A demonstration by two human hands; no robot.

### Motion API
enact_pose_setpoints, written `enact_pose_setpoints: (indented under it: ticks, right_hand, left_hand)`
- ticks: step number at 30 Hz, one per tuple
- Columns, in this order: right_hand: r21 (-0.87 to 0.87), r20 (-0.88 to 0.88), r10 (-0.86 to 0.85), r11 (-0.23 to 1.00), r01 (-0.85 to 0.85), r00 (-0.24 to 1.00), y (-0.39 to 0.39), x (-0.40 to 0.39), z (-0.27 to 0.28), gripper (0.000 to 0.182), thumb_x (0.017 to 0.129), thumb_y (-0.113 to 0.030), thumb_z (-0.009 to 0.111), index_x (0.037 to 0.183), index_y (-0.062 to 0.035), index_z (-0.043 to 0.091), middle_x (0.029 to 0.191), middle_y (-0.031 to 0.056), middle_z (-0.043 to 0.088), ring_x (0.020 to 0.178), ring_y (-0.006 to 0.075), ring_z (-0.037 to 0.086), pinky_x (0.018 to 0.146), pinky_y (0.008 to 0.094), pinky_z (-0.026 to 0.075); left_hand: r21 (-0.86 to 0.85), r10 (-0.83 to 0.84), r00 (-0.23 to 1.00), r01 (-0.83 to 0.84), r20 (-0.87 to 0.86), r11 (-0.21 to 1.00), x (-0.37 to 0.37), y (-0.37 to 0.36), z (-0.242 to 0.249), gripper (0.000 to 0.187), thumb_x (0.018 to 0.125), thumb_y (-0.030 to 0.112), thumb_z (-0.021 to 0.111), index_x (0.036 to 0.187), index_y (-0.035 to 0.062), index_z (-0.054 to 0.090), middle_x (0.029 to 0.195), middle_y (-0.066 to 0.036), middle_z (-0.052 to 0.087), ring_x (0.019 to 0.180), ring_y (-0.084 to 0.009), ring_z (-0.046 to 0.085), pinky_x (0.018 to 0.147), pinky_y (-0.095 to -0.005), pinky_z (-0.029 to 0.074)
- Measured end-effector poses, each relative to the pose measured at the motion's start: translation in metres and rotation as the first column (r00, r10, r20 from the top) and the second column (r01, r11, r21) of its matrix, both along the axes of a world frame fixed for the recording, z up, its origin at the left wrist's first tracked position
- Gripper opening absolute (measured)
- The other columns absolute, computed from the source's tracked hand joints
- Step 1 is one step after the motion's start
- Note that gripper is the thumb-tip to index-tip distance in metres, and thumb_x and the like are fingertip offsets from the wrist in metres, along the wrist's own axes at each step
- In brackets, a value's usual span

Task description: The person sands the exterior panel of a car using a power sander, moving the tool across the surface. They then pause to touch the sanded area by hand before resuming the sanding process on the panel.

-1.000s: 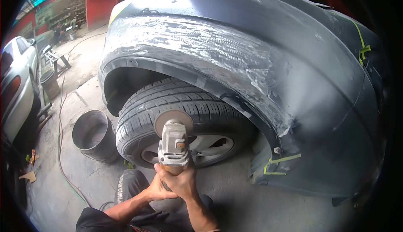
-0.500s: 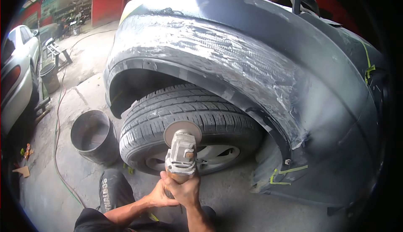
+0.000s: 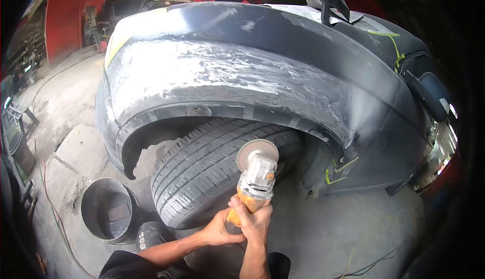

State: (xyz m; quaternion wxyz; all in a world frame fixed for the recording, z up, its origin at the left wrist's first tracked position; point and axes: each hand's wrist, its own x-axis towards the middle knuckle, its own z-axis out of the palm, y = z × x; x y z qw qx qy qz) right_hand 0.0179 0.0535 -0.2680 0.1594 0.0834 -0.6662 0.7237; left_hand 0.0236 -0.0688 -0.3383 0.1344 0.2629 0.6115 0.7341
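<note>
An angle grinder (image 3: 259,175) with a grey head, an orange-yellow body and a round disc (image 3: 256,153) points away from me, in front of the car tire (image 3: 202,165). My left hand (image 3: 221,229) wraps around the rear of its body from the left. On the right side, my right hand (image 3: 256,222) grips the same body, its thumb lying over the top. Beyond the disc curves the car's dark grey fender (image 3: 323,109), with a wide whitish, scraped patch (image 3: 202,66) above the wheel arch. In this view the disc overlaps the tire, below the arch edge.
A black bucket (image 3: 107,211) stands on the concrete floor left of the tire. A hose or cord (image 3: 47,190) runs along the floor at far left. Yellow-green tape (image 3: 334,173) marks the lower fender. The side mirror (image 3: 430,93) sticks out at right.
My view has turned to the right and shifted, so the white car at left has gone and the side mirror shows. The grinder, in both hands, appears further right and slightly higher.
</note>
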Motion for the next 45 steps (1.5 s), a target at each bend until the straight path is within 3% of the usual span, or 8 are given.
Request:
enact_pose_setpoints:
  ticks: [5, 7, 10, 14, 17, 22, 28, 45]
  right_hand:
    - [0.035, -0.056, -0.103, 0.994, 0.105, 0.993, -0.021, 0.005, 0.004, 0.036, 0.079, -0.021, 0.086, 0.095, 0.0051, 0.067, 0.084, 0.009, 0.068, 0.075, 0.0178, 0.069, 0.069, 0.0307, 0.056]
    - [0.037, -0.051, -0.127, 0.991, 0.128, 0.991, -0.032, 0.009, 0.007, 0.033, 0.079, -0.017, 0.085, 0.094, 0.0045, 0.067, 0.083, 0.0087, 0.068, 0.074, 0.0171, 0.068, 0.07, 0.0304, 0.056]
    - [0.117, -0.047, -0.188, 0.974, 0.192, 0.981, -0.047, 0.015, 0.013, 0.023, 0.08, -0.009, 0.08, 0.093, 0.0038, 0.067, 0.083, 0.0086, 0.068, 0.072, 0.0157, 0.067, 0.069, 0.0294, 0.055]
    - [0.149, 0.013, -0.253, 0.957, 0.249, 0.967, -0.058, 0.022, 0.01, 0.019, 0.08, -0.007, 0.078, 0.092, 0.0026, 0.067, 0.083, 0.0074, 0.068, 0.073, 0.0143, 0.066, 0.069, 0.0289, 0.053]
    - [0.256, 0.061, -0.322, 0.92, 0.297, 0.945, -0.072, 0.029, 0.02, 0.018, 0.08, -0.006, 0.077, 0.092, 0.0022, 0.068, 0.083, 0.0069, 0.068, 0.073, 0.0141, 0.065, 0.07, 0.0294, 0.053]
    - [0.294, -0.05, -0.256, 0.92, 0.259, 0.965, -0.089, 0.026, 0.03, 0.019, 0.08, -0.007, 0.078, 0.093, 0.0023, 0.068, 0.085, 0.0064, 0.069, 0.075, 0.0137, 0.065, 0.071, 0.0294, 0.052]
    - [0.304, -0.064, -0.181, 0.933, 0.192, 0.981, -0.107, 0.014, 0.047, 0.029, 0.079, -0.009, 0.082, 0.1, 0.0034, 0.067, 0.093, 0.007, 0.069, 0.081, 0.0146, 0.066, 0.075, 0.0301, 0.052]
    - [0.422, -0.175, -0.149, 0.882, 0.211, 0.973, -0.105, -0.01, 0.067, 0.041, 0.078, -0.01, 0.083, 0.111, 0.0037, 0.062, 0.102, 0.0092, 0.068, 0.091, 0.0157, 0.066, 0.082, 0.0303, 0.052]
  left_hand:
    - [0.078, -0.074, 0.994, 0.08, -0.078, 0.994, -0.012, -0.019, 0.001, 0.056, 0.074, 0.013, 0.082, 0.122, -0.0015, 0.055, 0.109, -0.007, 0.064, 0.105, -0.015, 0.06, 0.095, -0.0327, 0.047]
    - [0.063, -0.113, 0.993, 0.114, -0.017, 0.991, -0.011, -0.028, 0.004, 0.058, 0.073, 0.013, 0.082, 0.123, -0.0019, 0.055, 0.109, -0.007, 0.064, 0.104, -0.015, 0.06, 0.096, -0.0327, 0.046]
    - [0.15, -0.069, 0.987, 0.091, -0.144, 0.985, -0.013, -0.028, -0.009, 0.06, 0.073, 0.012, 0.083, 0.124, -0.0022, 0.054, 0.109, -0.007, 0.064, 0.103, -0.0143, 0.06, 0.092, -0.0317, 0.049]
    - [0.179, -0.223, 0.975, 0.22, -0.001, 0.959, -0.007, -0.036, -0.02, 0.062, 0.072, 0.013, 0.083, 0.124, -0.0019, 0.054, 0.11, -0.007, 0.064, 0.102, -0.0152, 0.06, 0.092, -0.0324, 0.049]
    - [0.224, -0.209, 0.976, 0.218, -0.062, 0.95, -0.006, -0.041, -0.02, 0.062, 0.072, 0.012, 0.083, 0.125, -0.0011, 0.054, 0.111, -0.007, 0.065, 0.103, -0.0156, 0.06, 0.093, -0.0327, 0.048]
    - [0.276, -0.171, 0.98, 0.193, -0.101, 0.942, -0.007, -0.059, -0.005, 0.071, 0.071, 0.011, 0.083, 0.133, -0.0007, 0.051, 0.122, -0.008, 0.061, 0.114, -0.0159, 0.057, 0.102, -0.0336, 0.043]
    - [0.364, -0.019, 0.994, 0.058, -0.11, 0.93, -0.011, -0.064, 0.005, 0.055, 0.07, 0.011, 0.079, 0.12, -0.0016, 0.06, 0.105, -0.005, 0.067, 0.1, -0.0146, 0.061, 0.092, -0.0323, 0.048]
    - [0.523, 0.011, 0.994, 0.049, -0.112, 0.851, -0.03, -0.042, 0.018, 0.049, 0.07, 0.009, 0.077, 0.116, -0.0002, 0.06, 0.101, -0.003, 0.066, 0.096, -0.0118, 0.061, 0.086, -0.0301, 0.05]
